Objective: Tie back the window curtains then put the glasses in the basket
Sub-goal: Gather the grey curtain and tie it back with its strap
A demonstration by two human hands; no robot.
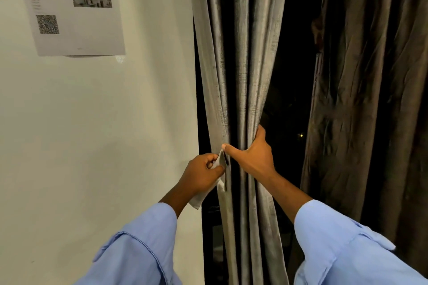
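Gathering the left curtain (240, 76), the right hand (251, 157) wraps its fingers round the bunched folds from the window side, thumb stretched across the front toward the left hand (201, 174). The left hand, just beside it on the wall side, pinches the tie-back strip (218, 169), a pale flat fabric band whose loose end hangs below the knuckles. The curtain's long axis runs vertically, passing above and below both hands; the strip must, by judgement, travel round the bundle toward the right hand, which is nearer the far side. The cloth is grey, sheened and deeply pleated. A second, darker curtain (370, 99) hangs well apart beyond the right hand. Glasses and basket are not visible.
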